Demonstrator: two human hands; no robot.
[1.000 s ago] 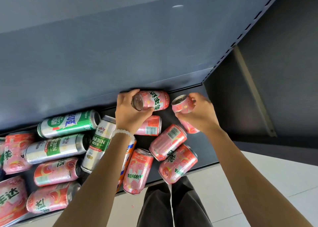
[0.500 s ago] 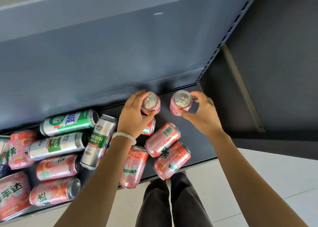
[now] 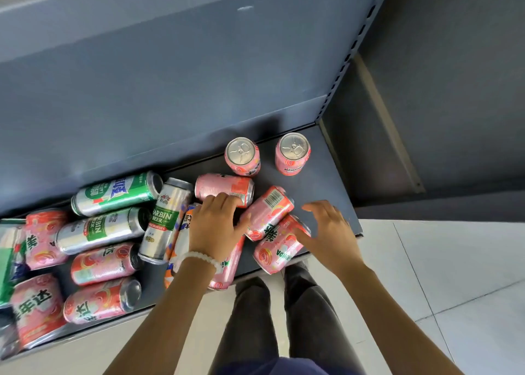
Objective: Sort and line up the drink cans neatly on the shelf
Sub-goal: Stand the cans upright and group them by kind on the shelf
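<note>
On a dark grey metal shelf (image 3: 326, 181), two hands reach over a jumble of drink cans.

At the far right of the shelf, two pink aluminium cans stand upright side by side with a gap between them: the left upright can (image 3: 243, 156) and the right upright can (image 3: 292, 153), both close to the back panel, bare shelf around them. Nearer, the left hand (image 3: 213, 227), a white bead bracelet (image 3: 199, 258) on its wrist, lies with fingers curled over a pink can lying on its side (image 3: 224, 187). The right hand (image 3: 329, 232) hovers with fingers spread, thumb touching a tipped pink Mirinda can (image 3: 277, 247) at the near edge. Green and silver beer cans (image 3: 113, 193) lie crowded to the left.
</note>
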